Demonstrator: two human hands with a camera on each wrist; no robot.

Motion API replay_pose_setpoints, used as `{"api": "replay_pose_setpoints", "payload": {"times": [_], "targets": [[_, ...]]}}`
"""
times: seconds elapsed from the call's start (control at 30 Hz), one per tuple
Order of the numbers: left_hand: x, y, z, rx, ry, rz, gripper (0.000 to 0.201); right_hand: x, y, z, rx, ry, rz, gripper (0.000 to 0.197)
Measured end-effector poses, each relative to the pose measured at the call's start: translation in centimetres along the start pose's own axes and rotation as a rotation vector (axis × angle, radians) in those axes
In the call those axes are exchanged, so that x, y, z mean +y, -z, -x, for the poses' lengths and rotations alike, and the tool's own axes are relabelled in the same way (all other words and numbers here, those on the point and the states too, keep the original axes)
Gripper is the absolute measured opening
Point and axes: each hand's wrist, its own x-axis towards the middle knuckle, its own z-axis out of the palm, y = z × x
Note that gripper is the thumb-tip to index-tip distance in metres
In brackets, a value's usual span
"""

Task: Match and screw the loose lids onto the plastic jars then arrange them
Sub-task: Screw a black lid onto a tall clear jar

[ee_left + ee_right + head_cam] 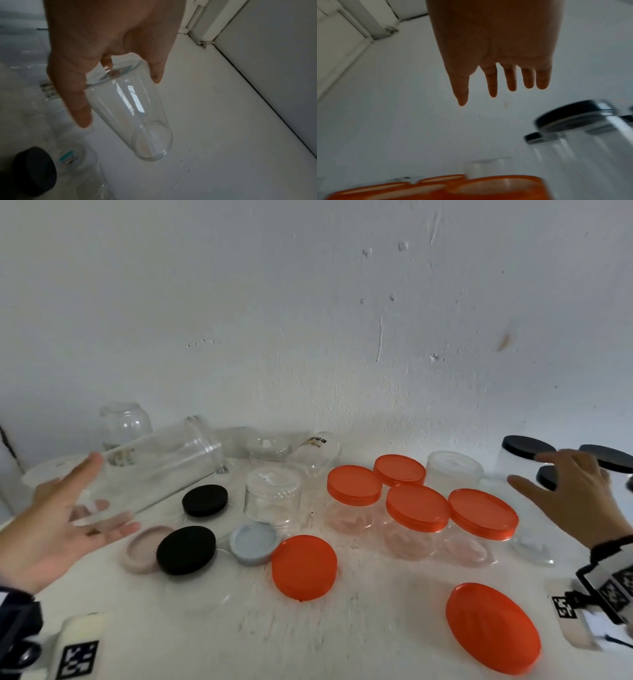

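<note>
Left hand, fingers and thumb wrapped about the base end of a tall clear cylindrical plastic jar, carries it tilted above the white tabletop, its lidless mouth toward the wall. Right hand, fingers spread and holding nothing, hovers just before the black-lidded clear jars, well apart from the held jar. Below the held jar lie two loose black round lids, a pink lid and a grey-blue lid; farther from it, four orange-lidded clear jars stand clustered, with two loose orange lids nearer the camera. The jar is judged light, thin-walled, smooth and slippery, flexing if squeezed; hold it round the body, not the threaded neck. A sticker on its base shows, but its print is unreadable.
</note>
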Motion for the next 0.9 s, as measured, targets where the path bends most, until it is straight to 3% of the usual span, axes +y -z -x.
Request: {"api": "replay_pose_setpoints", "payload": {"times": [0.1,0.23,0.47,0.57,0.63,0.73,0.83,0.9], "targets": [[1.3,-1.0,1.9,-0.164,0.069,0.001,0.062,-6.2,-1.1,1.8,-0.037,0.125,-0.067,0.054],[1.1,-0.3,1.0,-0.224,0.126,0.035,0.063,-15.1,-4.2,4.9,-0.173,0.312,-0.161,0.05],[1.5,1.9,-0.2,-0.363,0.178,0.081,0.073,-29.2,-13.4,11.5,-0.772,0.619,-0.084,0.064],[1.8,2.8,-0.2,-0.393,0.204,0.019,0.091,-33.5,-16.8,13.5,-0.958,0.698,0.046,0.072],[1.7,3.5,-0.3,-0.386,0.202,-0.047,0.095,-35.6,-18.4,14.3,-1.013,0.699,0.109,0.075],[1.3,4.8,-0.8,-0.393,0.205,-0.085,0.069,-37.4,-19.9,15.1,-1.052,0.67,0.179,0.083],[0.6,6.0,-1.6,-0.41,0.18,-0.209,0.07,-38.3,-20.7,15.3,-1.052,0.657,0.214,0.084],[0.3,6.3,-1.8,-0.417,0.162,-0.266,0.061,-38.3,-20.9,15.1,-1.04,0.646,0.207,0.084]]}}
